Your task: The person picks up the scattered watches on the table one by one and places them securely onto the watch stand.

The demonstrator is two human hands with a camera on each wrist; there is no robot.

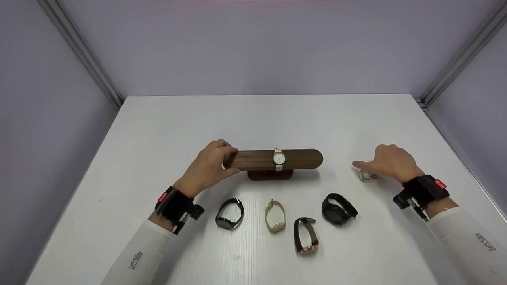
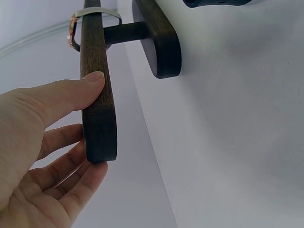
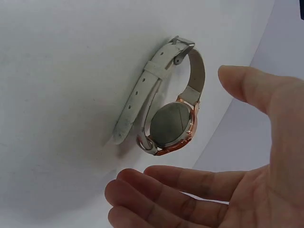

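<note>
**Hands at the watch stand**

White table (image 1: 158, 130) fills the frame under lilac walls. At centre, our left hand (image 1: 208, 168) grips the left end of the wooden stand (image 1: 297, 159), thumb over, fingers beneath; a white-strapped watch (image 1: 279, 158) rings its bar. Right of centre, our right hand (image 1: 390, 162) hovers spread around a white watch (image 3: 166, 114), not touching. Four watches (image 1: 229, 213) lie along the lower middle.

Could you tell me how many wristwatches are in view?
6: a white-strapped watch on the wooden stand; a black-strapped one, gold one, brown-strapped one and chunky black one in front; a white-strapped one at the right hand.
</note>
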